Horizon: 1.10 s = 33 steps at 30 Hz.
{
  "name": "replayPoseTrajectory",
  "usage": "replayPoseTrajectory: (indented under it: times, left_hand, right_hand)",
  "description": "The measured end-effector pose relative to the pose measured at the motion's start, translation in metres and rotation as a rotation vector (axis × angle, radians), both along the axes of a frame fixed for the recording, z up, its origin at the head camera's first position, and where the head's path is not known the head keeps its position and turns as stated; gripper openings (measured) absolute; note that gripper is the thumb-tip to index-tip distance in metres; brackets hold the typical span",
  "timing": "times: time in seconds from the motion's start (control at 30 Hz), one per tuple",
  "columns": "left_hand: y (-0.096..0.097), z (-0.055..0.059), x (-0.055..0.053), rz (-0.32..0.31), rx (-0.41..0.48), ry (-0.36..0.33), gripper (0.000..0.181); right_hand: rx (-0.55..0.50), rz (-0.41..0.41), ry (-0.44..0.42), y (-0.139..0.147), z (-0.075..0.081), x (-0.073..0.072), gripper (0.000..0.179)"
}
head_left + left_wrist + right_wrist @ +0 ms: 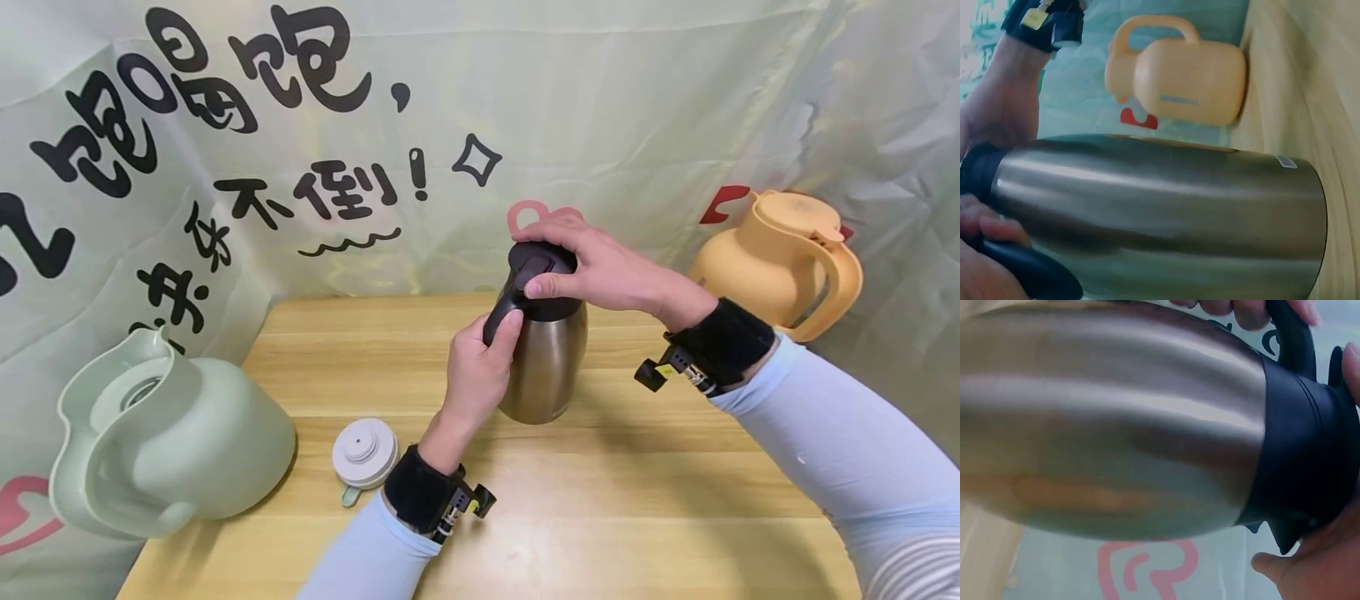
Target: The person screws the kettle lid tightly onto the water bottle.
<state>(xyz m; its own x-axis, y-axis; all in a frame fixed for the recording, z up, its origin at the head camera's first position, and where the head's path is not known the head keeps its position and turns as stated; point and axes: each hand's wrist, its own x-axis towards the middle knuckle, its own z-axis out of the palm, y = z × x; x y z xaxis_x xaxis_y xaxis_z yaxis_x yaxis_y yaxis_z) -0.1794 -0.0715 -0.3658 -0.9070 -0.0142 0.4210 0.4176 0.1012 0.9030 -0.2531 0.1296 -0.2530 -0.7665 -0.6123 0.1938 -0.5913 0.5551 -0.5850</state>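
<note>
A brushed-steel thermos jug (543, 367) with a black collar and handle stands upright on the table. My left hand (476, 371) grips its black handle (497, 323), thumb lying along the top. Over the jug's black lid (546, 265) arches my right hand (607, 271), fingers round the far side and thumb on the near side. In the right wrist view, the dark collar (1291, 444) and pouring spout show beside the right hand. The left wrist view shows the steel body (1166, 212) down to its base, with a small barcode sticker.
At left on the wooden table (637, 517) is a pale green jug (225, 433) with a large handle. Near it lies a white round stopper (365, 452) with a green tab. An orange jug (761, 267) stands at the back right. A printed cloth (600, 108) hangs behind.
</note>
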Motion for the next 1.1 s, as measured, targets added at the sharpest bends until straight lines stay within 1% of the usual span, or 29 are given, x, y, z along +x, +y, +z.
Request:
replayPoseTrajectory:
  times: [0.03,0.1,0.23,0.37,0.53,0.67,0.8,0.97,1.1]
  left_hand:
    - [0.003,0.0,0.0,0.05,-0.021,0.024,0.04]
    - [0.007,0.0,0.0,0.112,-0.029,0.053,0.037]
    - [0.012,-0.002,0.0,0.179,-0.027,0.099,0.034]
    - [0.015,-0.004,0.001,0.226,-0.036,0.121,0.034]
    - [0.018,-0.005,0.002,0.269,-0.053,0.128,0.036]
    - [0.02,-0.004,0.003,0.29,-0.059,0.145,0.038]
    - [0.021,-0.004,0.003,0.309,-0.065,0.166,0.038]
    - [0.022,-0.003,0.004,0.332,-0.066,0.183,0.036]
    - [0.025,-0.004,0.005,0.345,-0.059,0.177,0.038]
  right_hand:
    - [-0.013,-0.005,0.018,0.0,-0.002,0.0,0.068]
    - [-0.039,-0.017,0.043,-0.002,-0.005,0.001,0.067]
    - [-0.056,-0.055,0.096,-0.006,-0.009,0.004,0.066]
    - [-0.046,-0.128,0.127,-0.012,-0.012,0.01,0.066]
    - [-0.069,-0.218,0.136,-0.017,-0.018,0.016,0.069]
    - [-0.107,-0.248,0.165,-0.02,-0.021,0.019,0.069]
    - [-0.143,-0.259,0.181,-0.021,-0.022,0.021,0.067]
    - [-0.17,-0.247,0.196,-0.021,-0.023,0.019,0.065]
    - [-0.198,-0.172,0.214,-0.017,-0.025,0.012,0.061]
